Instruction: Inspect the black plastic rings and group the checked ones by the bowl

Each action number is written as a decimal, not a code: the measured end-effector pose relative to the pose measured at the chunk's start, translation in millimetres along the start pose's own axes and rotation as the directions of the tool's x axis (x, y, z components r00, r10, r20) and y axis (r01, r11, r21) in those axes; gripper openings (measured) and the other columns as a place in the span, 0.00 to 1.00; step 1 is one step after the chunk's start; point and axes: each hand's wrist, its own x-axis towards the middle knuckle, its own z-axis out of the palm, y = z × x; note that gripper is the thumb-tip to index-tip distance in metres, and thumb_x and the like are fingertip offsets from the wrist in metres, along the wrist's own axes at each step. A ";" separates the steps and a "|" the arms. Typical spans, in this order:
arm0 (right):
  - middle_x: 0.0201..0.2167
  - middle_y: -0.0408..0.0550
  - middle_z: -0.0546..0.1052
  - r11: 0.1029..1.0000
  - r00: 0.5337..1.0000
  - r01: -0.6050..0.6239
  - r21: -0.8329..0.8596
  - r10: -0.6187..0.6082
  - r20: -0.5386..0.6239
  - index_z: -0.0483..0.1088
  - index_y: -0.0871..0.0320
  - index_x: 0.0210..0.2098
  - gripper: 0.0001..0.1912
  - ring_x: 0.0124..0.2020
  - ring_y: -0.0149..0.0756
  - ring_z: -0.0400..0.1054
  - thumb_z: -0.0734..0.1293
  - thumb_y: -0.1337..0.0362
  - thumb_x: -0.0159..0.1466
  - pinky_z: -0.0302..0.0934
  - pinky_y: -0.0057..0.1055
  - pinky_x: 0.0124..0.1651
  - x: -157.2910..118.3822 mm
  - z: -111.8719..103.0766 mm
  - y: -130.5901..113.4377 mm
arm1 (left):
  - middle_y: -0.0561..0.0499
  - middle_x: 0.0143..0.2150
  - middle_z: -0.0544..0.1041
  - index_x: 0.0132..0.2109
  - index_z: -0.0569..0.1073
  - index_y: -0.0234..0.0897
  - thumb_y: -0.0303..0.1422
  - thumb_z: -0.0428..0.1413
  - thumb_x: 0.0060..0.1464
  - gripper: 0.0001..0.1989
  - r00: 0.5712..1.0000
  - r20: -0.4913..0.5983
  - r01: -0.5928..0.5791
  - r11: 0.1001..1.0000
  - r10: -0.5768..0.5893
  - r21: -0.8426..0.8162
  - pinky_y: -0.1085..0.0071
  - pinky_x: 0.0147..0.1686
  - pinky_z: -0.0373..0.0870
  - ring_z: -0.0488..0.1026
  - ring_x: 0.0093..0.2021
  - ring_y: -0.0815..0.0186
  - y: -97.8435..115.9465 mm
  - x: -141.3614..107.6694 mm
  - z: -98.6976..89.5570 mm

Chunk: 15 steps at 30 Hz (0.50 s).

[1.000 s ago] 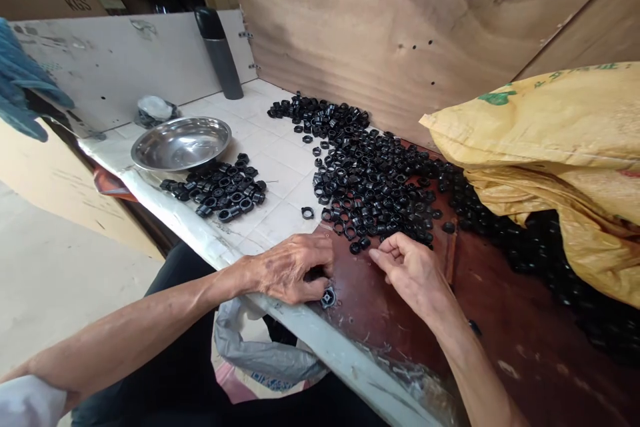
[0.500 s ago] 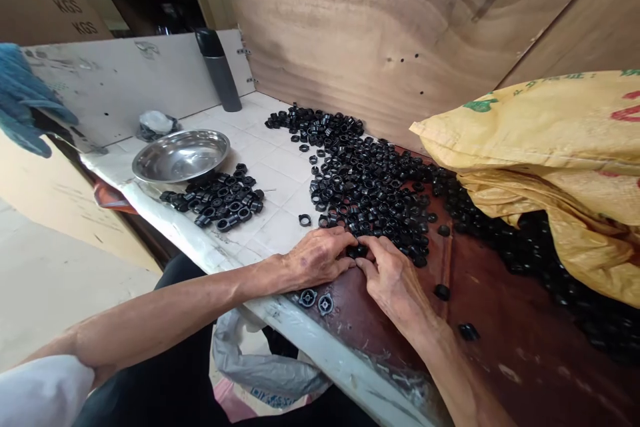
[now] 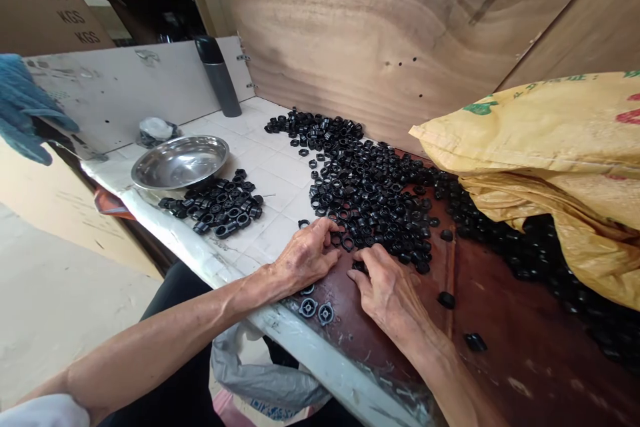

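Observation:
My left hand (image 3: 307,257) rests at the near edge of the large pile of black rings (image 3: 370,187), its thumb and fingers apart, with no part visible between them. Just to its right, my right hand (image 3: 385,283) pinches a small black part (image 3: 359,267) between thumb and fingers, low over the brown surface (image 3: 345,320). Below my left hand lie round black caps with cross-shaped centres (image 3: 326,313), one partly hidden by the hand. A smaller heap of black parts (image 3: 223,203) sits on the white tiled surface to the left.
Behind the small heap stand a steel bowl (image 3: 180,163) and a dark flask (image 3: 220,80). A yellow sack (image 3: 540,140) covers more black parts (image 3: 545,253) at right. A plywood panel (image 3: 350,33) closes the back. A grey bag (image 3: 265,377) hangs below the front edge.
My hands have moved apart; the left shifted left, away from the part between them. The black part stays with my right hand. Another cap now shows beside my left hand.

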 end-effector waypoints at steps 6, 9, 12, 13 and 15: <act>0.38 0.50 0.74 0.999 1.000 0.005 0.037 -0.004 -0.031 0.70 0.56 0.38 0.03 0.38 0.42 0.73 0.66 0.70 0.66 0.66 0.34 0.39 -2.2 4.9 5.2 | 0.50 0.39 0.74 0.41 0.76 0.38 0.27 0.61 0.54 0.07 0.999 0.025 0.025 0.999 -0.025 0.023 0.68 0.39 0.72 0.73 0.38 0.64 3.1 -2.4 -4.2; 0.37 0.49 0.78 0.983 0.995 -0.018 0.181 0.036 -0.095 0.72 0.56 0.39 0.04 0.37 0.40 0.75 0.66 0.69 0.67 0.68 0.33 0.39 -1.7 1.7 1.4 | 0.49 0.41 0.74 0.39 0.77 0.38 0.27 0.61 0.57 0.03 0.999 0.034 -0.005 1.000 0.005 0.010 0.69 0.39 0.73 0.73 0.38 0.65 3.3 -3.0 -4.0; 0.42 0.50 0.81 0.950 0.995 -0.019 0.310 0.050 -0.091 0.76 0.55 0.45 0.10 0.44 0.42 0.77 0.64 0.70 0.67 0.71 0.36 0.47 0.5 -8.0 -6.5 | 0.49 0.42 0.74 0.37 0.75 0.37 0.29 0.59 0.59 0.01 0.997 0.049 -0.067 0.998 0.067 0.013 0.69 0.39 0.72 0.73 0.38 0.65 1.6 -3.4 -3.6; 0.44 0.51 0.81 0.940 0.995 -0.019 0.340 0.050 -0.083 0.77 0.55 0.46 0.12 0.46 0.42 0.77 0.64 0.70 0.67 0.71 0.37 0.50 1.4 -11.1 -8.8 | 0.49 0.41 0.75 0.36 0.75 0.37 0.28 0.59 0.59 0.02 0.995 0.058 -0.087 0.996 0.086 0.015 0.69 0.38 0.72 0.73 0.38 0.65 1.0 -3.5 -3.6; 0.46 0.51 0.81 0.915 0.996 -0.027 0.402 0.061 -0.072 0.79 0.54 0.46 0.13 0.48 0.43 0.77 0.64 0.69 0.67 0.72 0.38 0.53 2.8 -14.6 -11.6 | 0.50 0.37 0.75 0.36 0.73 0.37 0.26 0.59 0.57 0.02 0.993 0.056 -0.108 0.994 0.107 0.009 0.69 0.37 0.71 0.73 0.36 0.66 0.8 -3.6 -4.1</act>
